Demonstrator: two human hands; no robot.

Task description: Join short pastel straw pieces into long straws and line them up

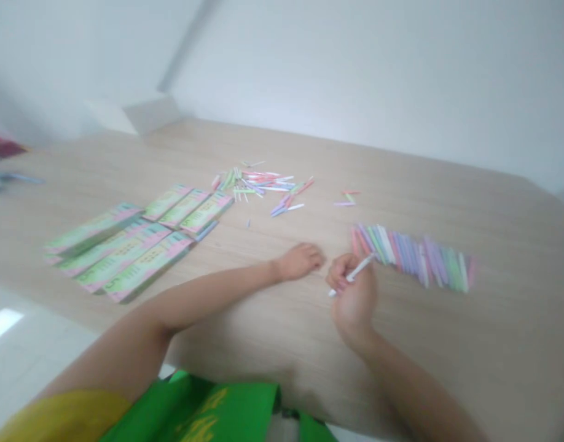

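Note:
My right hand (353, 294) is closed around a thin white stick (356, 274), held slanted above the wooden table (282, 344). Just to its right lies a neat row of pastel sticks (413, 255) in pink, green, purple and white. My left hand (303, 259) rests on the table beside the right hand with its fingers curled; whether it holds anything is hidden. A loose scatter of pastel sticks (263, 184) lies farther back in the middle. The picture is blurred by motion.
Several flat green-and-pink packets (125, 245) lie in rows at the left. A few stray sticks (347, 197) lie behind the row. A green bag (203, 411) sits at the near edge. A white box (144, 113) stands at the far wall.

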